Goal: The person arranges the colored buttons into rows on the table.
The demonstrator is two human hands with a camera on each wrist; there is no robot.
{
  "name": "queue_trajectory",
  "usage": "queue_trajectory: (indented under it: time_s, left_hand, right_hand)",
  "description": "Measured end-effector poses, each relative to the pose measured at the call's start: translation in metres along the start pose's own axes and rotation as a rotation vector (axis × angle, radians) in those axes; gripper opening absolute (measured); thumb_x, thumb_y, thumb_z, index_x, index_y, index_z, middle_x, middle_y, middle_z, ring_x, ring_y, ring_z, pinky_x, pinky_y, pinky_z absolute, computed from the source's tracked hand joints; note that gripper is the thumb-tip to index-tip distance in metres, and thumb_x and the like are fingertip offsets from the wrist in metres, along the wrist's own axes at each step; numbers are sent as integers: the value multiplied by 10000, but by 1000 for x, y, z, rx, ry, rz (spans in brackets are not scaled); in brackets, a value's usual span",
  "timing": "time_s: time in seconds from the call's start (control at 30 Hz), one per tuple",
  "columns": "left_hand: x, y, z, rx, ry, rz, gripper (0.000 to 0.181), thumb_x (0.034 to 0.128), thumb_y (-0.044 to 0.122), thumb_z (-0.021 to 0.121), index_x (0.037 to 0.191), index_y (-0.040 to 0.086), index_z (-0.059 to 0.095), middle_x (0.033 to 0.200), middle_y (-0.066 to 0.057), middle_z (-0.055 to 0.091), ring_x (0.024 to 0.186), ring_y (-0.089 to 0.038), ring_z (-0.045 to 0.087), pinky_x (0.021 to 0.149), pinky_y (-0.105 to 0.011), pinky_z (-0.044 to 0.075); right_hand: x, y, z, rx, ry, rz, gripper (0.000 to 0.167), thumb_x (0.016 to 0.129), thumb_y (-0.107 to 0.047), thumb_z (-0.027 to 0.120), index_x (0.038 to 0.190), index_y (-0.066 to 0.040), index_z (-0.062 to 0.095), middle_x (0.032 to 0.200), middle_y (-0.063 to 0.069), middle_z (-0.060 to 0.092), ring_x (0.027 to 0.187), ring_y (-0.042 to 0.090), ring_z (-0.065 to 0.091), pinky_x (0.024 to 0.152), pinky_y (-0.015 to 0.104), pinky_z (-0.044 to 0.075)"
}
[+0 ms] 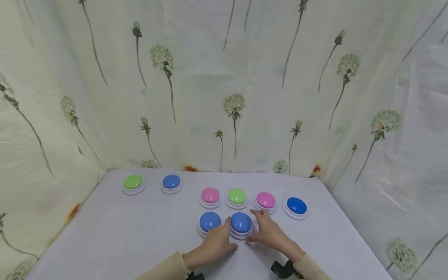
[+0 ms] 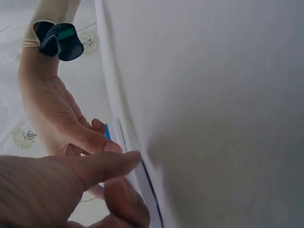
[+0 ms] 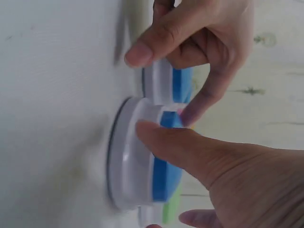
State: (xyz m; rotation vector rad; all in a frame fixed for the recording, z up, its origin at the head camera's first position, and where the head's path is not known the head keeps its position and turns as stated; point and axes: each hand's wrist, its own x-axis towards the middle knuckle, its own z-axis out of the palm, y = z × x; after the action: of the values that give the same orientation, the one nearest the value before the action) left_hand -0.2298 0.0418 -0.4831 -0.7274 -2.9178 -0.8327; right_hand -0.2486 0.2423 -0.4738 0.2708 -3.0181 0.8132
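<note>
Two half-open grips, left hand [image 1: 214, 244] and right hand [image 1: 271, 232], flank, without evident hold, one blue push button [image 1: 241, 222] at six o'clock in the cluster [image 1: 237, 195]; arranging looks part-done, two outlying buttons [image 1: 133, 181] [image 1: 171, 181] remaining around ten

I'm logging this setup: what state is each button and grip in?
Far-left green button, upright
Rear blue button, upright
Left pink button, upright
Middle green button, upright
Right pink button, upright, base partly hidden
Far-right blue button, upright
Front-left blue button, upright, base partly hidden
Front-right blue button, upright
Left grip, index fingertip beside this button
Right grip, thumb at this button's base, hold unclear
</note>
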Motion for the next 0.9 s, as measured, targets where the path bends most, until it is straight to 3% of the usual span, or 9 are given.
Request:
queue_trajectory:
  time_s: [0.1, 0.23, 0.37, 0.5, 0.7, 0.9]
  left_hand:
    - [-10, -3, -14, -67, -67, 18, 772, 746, 257, 816, 1371, -20, 457, 782, -67, 691, 603, -89, 596, 561, -258, 510]
    - [-20, -15, -36, -224, -226, 32, 666, 794, 248, 786, 1371, 90, 495, 635, 39, 592, 475, -66, 504, 443, -209, 411]
    - [-26, -39, -59, -341, -440, 124, 553, 838, 230, 747, 1342, 140, 538, 614, 70, 588, 417, -80, 500, 407, -192, 406]
    - [-36, -65, -79, -419, -597, 181, 486, 858, 220, 724, 1309, 131, 567, 653, 62, 618, 415, -80, 517, 390, -182, 418]
    - [-49, -96, -109, -433, -679, 183, 422, 880, 217, 699, 1281, 140, 592, 721, 64, 625, 451, -113, 566, 393, -206, 448]
    - [-55, -120, -133, -419, -641, 114, 368, 874, 206, 706, 1227, 131, 628, 775, 21, 640, 476, -177, 600, 414, -255, 484]
  right_hand:
    - [-4, -10, -2, -15, 62, -5, 929, 600, -374, 909, 1378, -90, 487, 1268, 221, 456, 999, 312, 607, 831, 515, 541]
    - [-12, -27, -2, 49, 72, -48, 864, 643, -404, 881, 1373, -144, 499, 1226, 155, 489, 913, 233, 588, 780, 424, 569]
    - [-21, -43, 2, 164, -2, -180, 725, 738, -412, 816, 1350, -164, 516, 1176, 112, 521, 823, 143, 527, 677, 249, 523]
    - [-30, -58, 12, 262, -138, -311, 641, 798, -426, 760, 1340, -179, 523, 1148, 109, 526, 768, 75, 549, 615, 199, 487]
    - [-29, -85, 26, 305, -246, -380, 616, 805, -444, 748, 1344, -240, 529, 1190, 87, 549, 750, 4, 581, 590, 203, 493]
    - [-11, -111, 39, 294, -250, -414, 596, 809, -490, 728, 1332, -285, 529, 1243, 62, 581, 774, -15, 594, 619, 194, 502]
